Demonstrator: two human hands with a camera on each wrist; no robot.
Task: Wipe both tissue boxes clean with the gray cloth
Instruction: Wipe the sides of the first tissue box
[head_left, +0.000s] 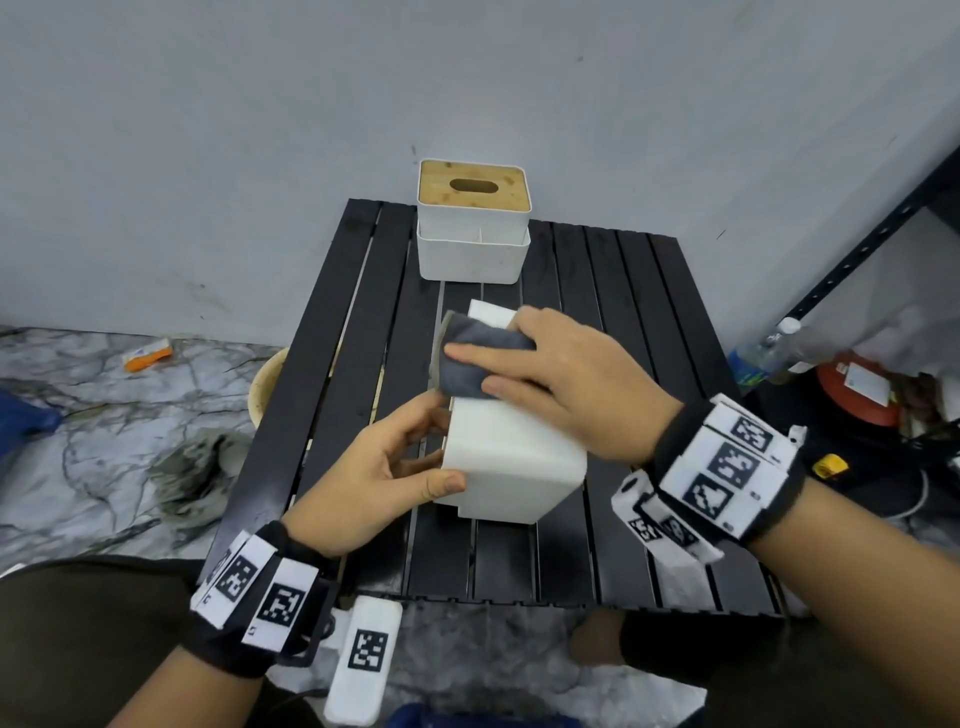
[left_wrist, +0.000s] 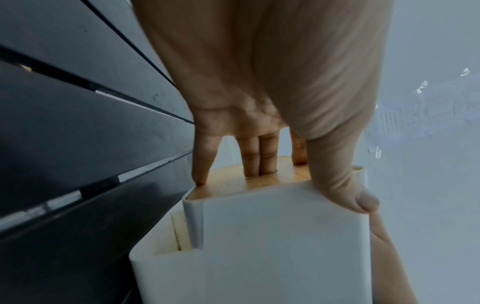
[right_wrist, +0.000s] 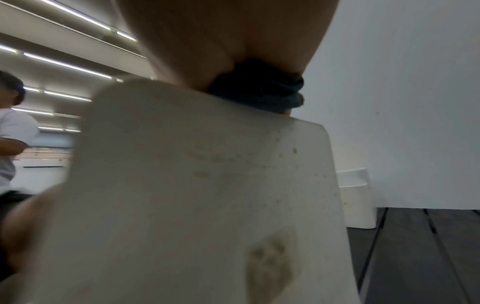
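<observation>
A white tissue box (head_left: 514, 457) lies on its side in the middle of the black slatted table (head_left: 343, 364). My left hand (head_left: 436, 452) grips its near end: the thumb lies on the white side, and the fingers (left_wrist: 259, 156) press on the bamboo lid (left_wrist: 226, 185). My right hand (head_left: 472, 370) lies flat on the folded gray cloth (head_left: 483, 338), pressing it onto the box's upper face near the far end. The right wrist view shows the cloth (right_wrist: 262, 92) bunched under the palm and brown specks on the box (right_wrist: 194, 185). A second white tissue box (head_left: 474, 244) with a bamboo lid stands upright at the table's back edge.
Right of the table stand a black shelf frame (head_left: 857, 249), a plastic bottle (head_left: 763, 353) and a red object (head_left: 857, 395). A pale bowl (head_left: 265, 384) sits under the table's left edge. An orange packet (head_left: 148, 355) lies on the marble floor. A person (right_wrist: 10, 133) stands off to the left.
</observation>
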